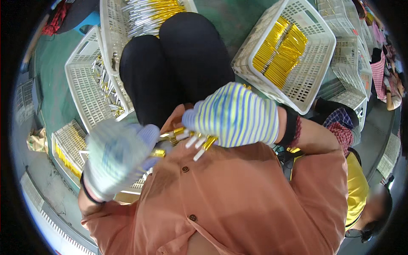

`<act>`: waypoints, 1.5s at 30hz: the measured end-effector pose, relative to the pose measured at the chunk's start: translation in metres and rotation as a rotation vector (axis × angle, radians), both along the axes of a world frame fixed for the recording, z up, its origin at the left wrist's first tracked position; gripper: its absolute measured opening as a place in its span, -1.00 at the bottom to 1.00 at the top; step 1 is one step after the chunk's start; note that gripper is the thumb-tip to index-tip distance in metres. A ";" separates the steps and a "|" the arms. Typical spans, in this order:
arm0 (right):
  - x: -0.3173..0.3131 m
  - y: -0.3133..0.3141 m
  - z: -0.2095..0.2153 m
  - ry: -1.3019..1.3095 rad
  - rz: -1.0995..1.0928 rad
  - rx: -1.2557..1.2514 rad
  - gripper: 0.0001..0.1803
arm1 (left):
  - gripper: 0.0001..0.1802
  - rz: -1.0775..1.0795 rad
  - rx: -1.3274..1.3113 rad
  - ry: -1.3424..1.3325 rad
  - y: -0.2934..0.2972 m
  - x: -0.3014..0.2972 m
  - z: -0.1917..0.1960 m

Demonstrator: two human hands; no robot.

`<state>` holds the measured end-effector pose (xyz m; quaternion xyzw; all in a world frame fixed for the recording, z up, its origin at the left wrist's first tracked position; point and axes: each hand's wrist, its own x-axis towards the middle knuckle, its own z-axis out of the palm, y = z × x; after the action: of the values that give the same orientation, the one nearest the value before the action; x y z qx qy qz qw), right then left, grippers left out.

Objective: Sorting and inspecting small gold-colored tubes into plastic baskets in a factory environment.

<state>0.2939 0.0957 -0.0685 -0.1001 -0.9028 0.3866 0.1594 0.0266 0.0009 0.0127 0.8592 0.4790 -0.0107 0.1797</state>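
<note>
My right hand (233, 114), in a striped knit glove, is closed around several slim gold tubes with white ends (207, 146). Their white tips stick out below the fingers, over the front of my shirt. Just to the left is my left hand (117, 157), also gloved and smeared by motion. Its thumb and fingers are curled around a short gold piece (158, 152); the rest of that piece is hidden. Both hands are above my lap, close together but apart.
A white basket (327, 42) at the right holds stacked gold tubes (280, 53). Silver and gold tubes (153, 15) fill another beyond my knees. Loose pieces lie in a basket (78, 68) at the left. A person in yellow (356, 187) sits close at the right.
</note>
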 end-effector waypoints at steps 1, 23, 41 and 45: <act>0.010 0.009 0.002 -0.001 -0.043 -0.170 -0.64 | -0.58 -0.021 0.086 0.297 -0.013 -0.013 0.011; 0.285 0.132 -0.434 -0.321 -1.335 -1.171 -0.54 | -0.86 0.830 -0.066 -0.357 0.017 -0.018 -0.129; 0.157 0.164 -0.400 -1.042 -0.538 -0.403 -0.54 | -0.88 0.968 -0.030 -0.366 0.014 -0.009 -0.122; 0.223 0.191 -0.472 -0.861 -0.858 -0.900 -0.58 | -0.89 0.925 -0.042 -0.377 0.026 -0.004 -0.125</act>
<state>0.5173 0.2864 -0.5406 -0.6403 -0.5221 0.5488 -0.1274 0.0228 0.0265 -0.1119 0.5399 0.7688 0.2159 0.2661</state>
